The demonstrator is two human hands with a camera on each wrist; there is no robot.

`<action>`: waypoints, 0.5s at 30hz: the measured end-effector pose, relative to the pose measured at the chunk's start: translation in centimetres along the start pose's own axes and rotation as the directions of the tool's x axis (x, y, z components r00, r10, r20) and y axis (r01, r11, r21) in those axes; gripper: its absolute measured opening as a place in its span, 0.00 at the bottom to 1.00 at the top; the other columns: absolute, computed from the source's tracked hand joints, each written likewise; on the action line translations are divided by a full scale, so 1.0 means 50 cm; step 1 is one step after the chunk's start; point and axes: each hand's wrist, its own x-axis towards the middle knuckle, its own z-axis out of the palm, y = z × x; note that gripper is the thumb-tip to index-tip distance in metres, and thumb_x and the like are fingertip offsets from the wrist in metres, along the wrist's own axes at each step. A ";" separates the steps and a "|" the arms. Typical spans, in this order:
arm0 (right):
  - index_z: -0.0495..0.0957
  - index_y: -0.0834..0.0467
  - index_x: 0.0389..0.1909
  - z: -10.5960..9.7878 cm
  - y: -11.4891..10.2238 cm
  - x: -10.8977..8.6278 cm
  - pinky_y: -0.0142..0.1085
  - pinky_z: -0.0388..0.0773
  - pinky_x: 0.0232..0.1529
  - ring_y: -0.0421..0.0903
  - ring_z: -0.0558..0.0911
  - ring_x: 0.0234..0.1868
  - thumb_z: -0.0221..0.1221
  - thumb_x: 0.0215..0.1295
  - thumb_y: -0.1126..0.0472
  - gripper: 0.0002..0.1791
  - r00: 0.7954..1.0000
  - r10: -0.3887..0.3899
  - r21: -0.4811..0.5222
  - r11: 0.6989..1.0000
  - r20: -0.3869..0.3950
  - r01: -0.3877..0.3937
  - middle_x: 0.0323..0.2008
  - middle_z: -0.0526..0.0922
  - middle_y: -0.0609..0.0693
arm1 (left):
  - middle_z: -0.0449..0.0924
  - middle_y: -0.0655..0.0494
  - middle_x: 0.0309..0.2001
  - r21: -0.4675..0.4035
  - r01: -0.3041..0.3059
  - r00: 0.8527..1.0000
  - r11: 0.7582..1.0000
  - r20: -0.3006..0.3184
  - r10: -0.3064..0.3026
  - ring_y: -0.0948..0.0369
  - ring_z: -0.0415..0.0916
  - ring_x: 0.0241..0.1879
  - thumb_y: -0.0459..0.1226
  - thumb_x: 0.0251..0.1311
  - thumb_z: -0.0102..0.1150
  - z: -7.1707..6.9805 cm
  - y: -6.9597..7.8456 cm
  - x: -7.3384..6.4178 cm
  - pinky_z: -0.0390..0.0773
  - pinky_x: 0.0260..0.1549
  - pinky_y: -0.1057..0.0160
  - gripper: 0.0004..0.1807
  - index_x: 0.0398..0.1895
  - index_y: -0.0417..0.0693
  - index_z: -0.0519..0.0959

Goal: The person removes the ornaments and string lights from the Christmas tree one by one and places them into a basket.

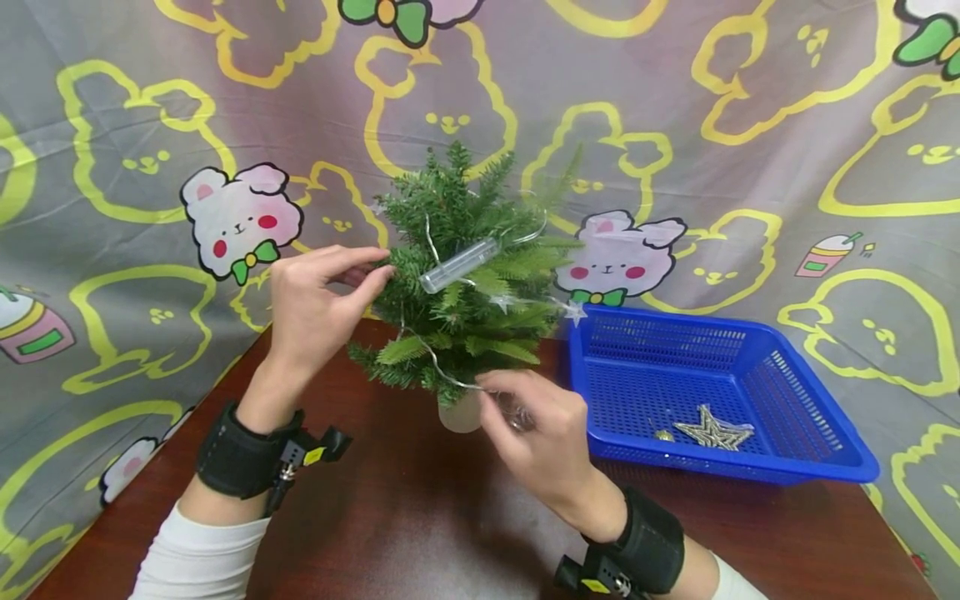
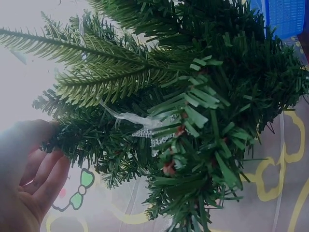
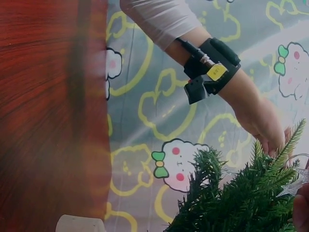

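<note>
A small artificial Christmas tree (image 1: 457,212) stands upright in a pale pot (image 1: 457,415). A clear string of star lights (image 1: 437,367) winds round it, and its transparent tube-shaped case (image 1: 459,265) lies across the branches. My left hand (image 1: 318,300) pinches a branch tip on the tree's left side. Low at the front, my right hand (image 1: 540,433) pinches the light string between thumb and finger, with more of the strand bunched under the palm. One star light (image 1: 575,313) sticks out at the right; another star (image 2: 154,133) sits among needles in the left wrist view.
To the right of the tree stands a blue plastic basket (image 1: 813,400), holding a glittery star (image 1: 714,429) and a small gold ball (image 1: 663,435). Behind the brown table (image 1: 360,533) hangs a patterned cloth (image 1: 315,108). Both wrists wear black camera straps.
</note>
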 end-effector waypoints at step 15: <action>0.82 0.62 0.34 -0.012 -0.004 0.011 0.27 0.69 0.18 0.38 0.75 0.18 0.59 0.61 0.67 0.04 0.999 0.009 -0.017 1.000 -0.053 -0.010 0.25 0.84 0.52 | 0.89 0.51 0.28 0.005 -0.014 1.000 1.000 0.001 0.014 0.59 0.84 0.20 0.35 0.55 0.71 -0.006 0.020 -0.003 0.78 0.26 0.75 0.06 0.37 0.47 0.90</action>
